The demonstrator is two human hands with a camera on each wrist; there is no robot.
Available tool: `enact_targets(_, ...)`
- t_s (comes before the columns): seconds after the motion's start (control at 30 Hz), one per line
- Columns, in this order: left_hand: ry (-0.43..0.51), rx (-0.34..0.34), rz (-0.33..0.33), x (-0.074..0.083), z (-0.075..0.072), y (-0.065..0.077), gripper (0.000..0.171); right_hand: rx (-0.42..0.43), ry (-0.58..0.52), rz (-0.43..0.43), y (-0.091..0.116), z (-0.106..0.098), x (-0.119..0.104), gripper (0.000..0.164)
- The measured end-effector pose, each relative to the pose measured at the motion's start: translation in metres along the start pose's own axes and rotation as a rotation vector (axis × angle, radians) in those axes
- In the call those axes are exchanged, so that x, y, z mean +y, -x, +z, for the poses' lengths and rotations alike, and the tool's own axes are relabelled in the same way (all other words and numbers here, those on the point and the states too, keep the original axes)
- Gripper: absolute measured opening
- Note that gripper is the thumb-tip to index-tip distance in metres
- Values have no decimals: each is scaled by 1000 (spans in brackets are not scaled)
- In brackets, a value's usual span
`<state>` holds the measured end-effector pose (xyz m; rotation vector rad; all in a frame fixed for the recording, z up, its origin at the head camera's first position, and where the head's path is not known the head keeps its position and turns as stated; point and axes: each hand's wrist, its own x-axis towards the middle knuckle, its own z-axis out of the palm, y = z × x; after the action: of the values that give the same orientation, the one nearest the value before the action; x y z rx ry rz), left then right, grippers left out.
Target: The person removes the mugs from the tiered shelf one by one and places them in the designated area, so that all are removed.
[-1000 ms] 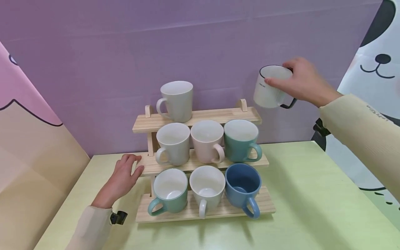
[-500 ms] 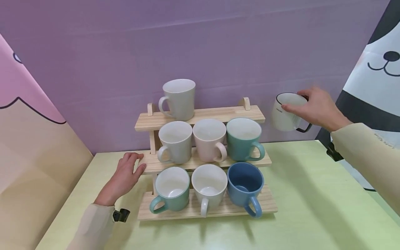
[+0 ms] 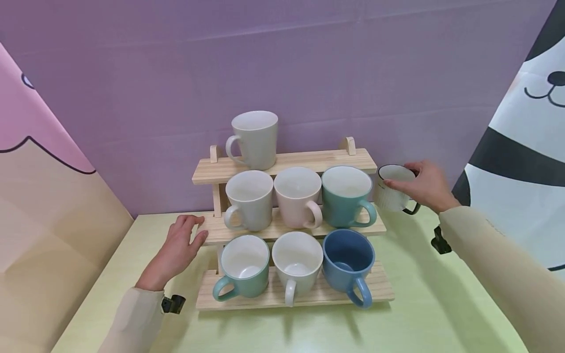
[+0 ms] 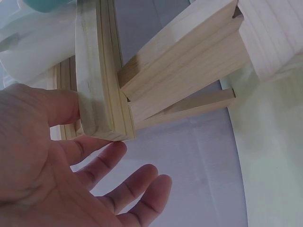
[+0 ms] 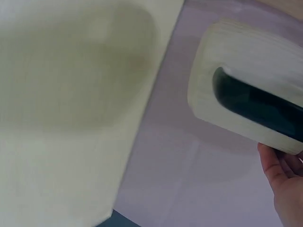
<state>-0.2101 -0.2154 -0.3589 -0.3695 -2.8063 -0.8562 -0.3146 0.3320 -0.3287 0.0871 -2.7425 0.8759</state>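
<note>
My right hand (image 3: 425,189) grips a white mug (image 3: 394,196) by its rim, thumb on the near side and fingers at the far side. The mug has a black rim, ribbed wall and dark handle (image 5: 255,104). It hangs upright to the right of the wooden tiered rack (image 3: 282,166), beside the teal mug (image 3: 344,198). At the left end of the middle shelf, my left hand (image 3: 178,247) holds the board, thumb against one side and fingertips around its end (image 4: 106,127). A grey-white mug (image 3: 255,142) stands on the left of the top shelf.
A grey-white mug (image 3: 249,201) and a pink mug (image 3: 298,196) share the middle shelf with the teal one. On the bottom shelf stand a light green mug (image 3: 245,267), a white mug (image 3: 296,260) and a blue mug (image 3: 348,260). A purple backdrop (image 3: 309,73) rises behind the table (image 3: 441,294).
My right hand first moved right and down with the black-rimmed mug, then lower and back left towards the rack. My left hand keeps its place on the middle shelf.
</note>
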Motion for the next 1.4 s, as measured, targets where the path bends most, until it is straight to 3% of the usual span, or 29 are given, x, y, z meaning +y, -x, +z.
enact_targets(0.47,-1,3,17,0,3,1,39,-111,39,35,0,37,8,91)
enact_targets(0.83,-16,15,0,0,4,2,39,-181,8,69,-1,47,5,102)
enact_targets(1.0,-21,21,4,1,4,2,39,-174,18,41,1,50,12,105)
enact_targets(1.4,-13,26,15,-1,3,2,38,-215,-1,57,0,50,16,103)
